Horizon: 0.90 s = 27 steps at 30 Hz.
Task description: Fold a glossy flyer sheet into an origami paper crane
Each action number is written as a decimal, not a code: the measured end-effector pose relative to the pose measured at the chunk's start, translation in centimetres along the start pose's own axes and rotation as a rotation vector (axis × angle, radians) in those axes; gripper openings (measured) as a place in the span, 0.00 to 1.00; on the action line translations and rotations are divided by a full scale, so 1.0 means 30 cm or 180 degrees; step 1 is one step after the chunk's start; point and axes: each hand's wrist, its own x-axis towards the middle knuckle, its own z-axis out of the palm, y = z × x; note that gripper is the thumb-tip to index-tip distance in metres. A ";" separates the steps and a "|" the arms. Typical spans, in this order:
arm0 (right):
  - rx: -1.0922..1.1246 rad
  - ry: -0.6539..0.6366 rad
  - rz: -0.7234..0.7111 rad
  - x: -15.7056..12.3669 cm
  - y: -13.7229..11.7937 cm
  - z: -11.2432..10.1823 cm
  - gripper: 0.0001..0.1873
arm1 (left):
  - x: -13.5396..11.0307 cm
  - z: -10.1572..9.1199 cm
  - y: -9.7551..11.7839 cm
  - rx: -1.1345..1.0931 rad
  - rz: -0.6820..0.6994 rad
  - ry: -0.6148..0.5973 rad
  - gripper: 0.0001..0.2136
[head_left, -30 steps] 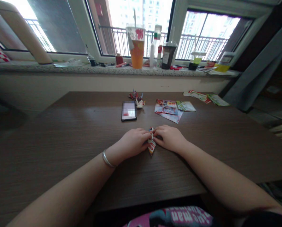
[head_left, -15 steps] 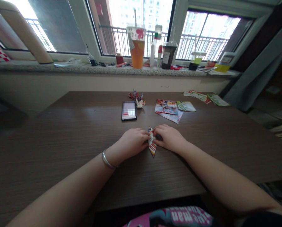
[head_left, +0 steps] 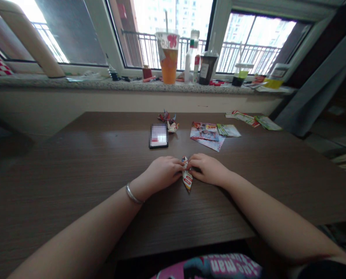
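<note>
A narrow, pointed piece of folded printed paper (head_left: 187, 181) lies on the brown table (head_left: 74, 186), one tip toward me. My left hand (head_left: 165, 170) presses its fingertips on the left edge, with the fingers together. From the other side my right hand (head_left: 207, 168) pinches the right edge and upper part of the paper. The fingers of both hands nearly meet over its middle and hide part of it. Beyond my hands lie a phone (head_left: 158, 136) with a blurred screen, a white folded paper crane (head_left: 172, 126) and darker folded paper figures (head_left: 165, 116).
Printed paper sheets (head_left: 204, 131) lie beyond my right hand, with green-edged papers (head_left: 229, 130) beside them. More leaflets (head_left: 245, 118) rest at the far right edge. On the windowsill (head_left: 132, 86) stand an orange drink cup (head_left: 169, 64), a clear bottle (head_left: 190, 58) and a dark cup (head_left: 207, 69).
Both hands stay at the folded paper with only tiny finger shifts. The right fingers sit slightly closer over the paper's middle. Nothing else has moved.
</note>
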 end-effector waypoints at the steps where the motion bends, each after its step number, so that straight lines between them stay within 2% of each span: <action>1: -0.0028 -0.0021 -0.0040 -0.002 -0.002 -0.004 0.09 | 0.000 0.001 -0.002 0.0004 0.0003 0.0010 0.11; 7: -0.0450 -0.0150 -0.0242 -0.009 -0.012 -0.022 0.12 | 0.001 0.008 -0.010 -0.0026 0.0038 0.0061 0.11; 17: -0.0965 -0.0099 -0.0757 -0.003 -0.012 -0.012 0.09 | 0.006 -0.001 -0.009 -0.0211 -0.0019 -0.0026 0.09; 27: -0.1302 -0.0231 -0.0781 -0.002 -0.028 -0.019 0.09 | 0.006 0.001 -0.007 -0.0162 -0.0047 0.0011 0.09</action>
